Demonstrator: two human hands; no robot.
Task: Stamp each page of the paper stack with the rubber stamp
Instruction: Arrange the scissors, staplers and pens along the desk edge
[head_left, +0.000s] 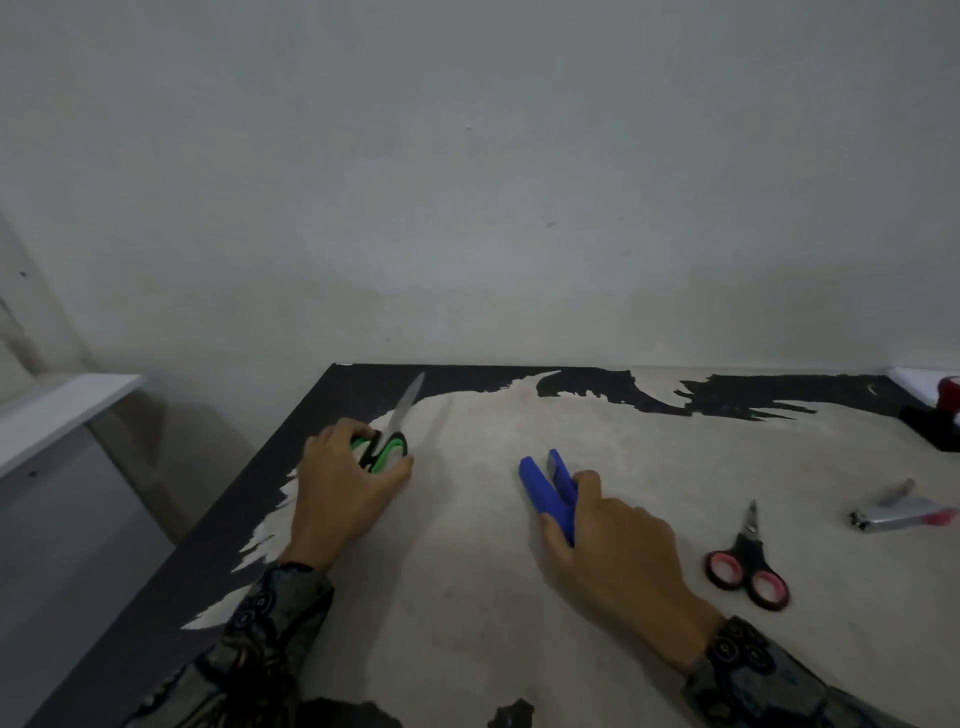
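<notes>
Hands on tools, none of them the stamp. Left hand has its grip curled round the handles of the green scissors, blades pointing away toward the wall, near the tabletop's left edge. Right hand grasps the blue stapler, fingers wrapped on its near end, stapler lying on the tabletop.

Task things: no paper stack visible from this view. A red-and-black item at the far right edge could be the rubber stamp or its pad, cropped, cannot tell. Something white sits just behind it, too cut off to call paper.

Risks, as judgement: both hands are occupied, so nothing can be stamped until the tools are put down. Green scissors sit near the tabletop edge and could slide off if pushed left. Small black-and-pink scissors and a silver nail clipper lie on the right, in the path of a reach toward the red item; a sweep could knock them.

Containers: none visible, nothing to report inside any.
</notes>
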